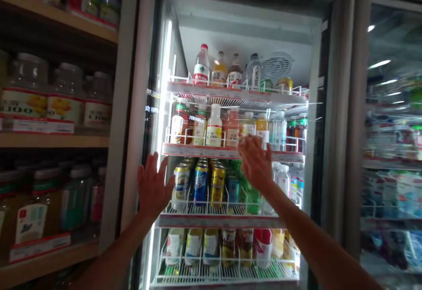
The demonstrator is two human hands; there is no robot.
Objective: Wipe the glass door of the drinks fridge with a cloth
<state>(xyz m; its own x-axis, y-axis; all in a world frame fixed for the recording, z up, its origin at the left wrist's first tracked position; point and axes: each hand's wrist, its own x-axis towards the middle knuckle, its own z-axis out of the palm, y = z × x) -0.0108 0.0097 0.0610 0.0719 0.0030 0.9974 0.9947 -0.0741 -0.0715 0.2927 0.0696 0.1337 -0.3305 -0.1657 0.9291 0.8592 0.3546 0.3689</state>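
Observation:
My left hand [154,186] is raised with its fingers spread and holds nothing. It is near the left frame of a lit drinks cooler [245,4]. My right hand [255,162] reaches up in front of the middle shelves, slightly blurred. Its fingers are bent together around a small pale patch that I cannot make out; the thumb stands apart. Behind the right hand are juice bottles [232,125] and a green bottle [252,197]. Between the hands stand a blue can [200,184] and a gold can [217,185].
Wooden shelves [56,140] with bottled drinks stand at the left. Another glass-fronted cooler [392,149] is on the right, past a grey post [349,118]. The top shelf holds a red-capped bottle [201,65] and a round fan grille [277,67]. More bottles [263,248] fill the bottom rack.

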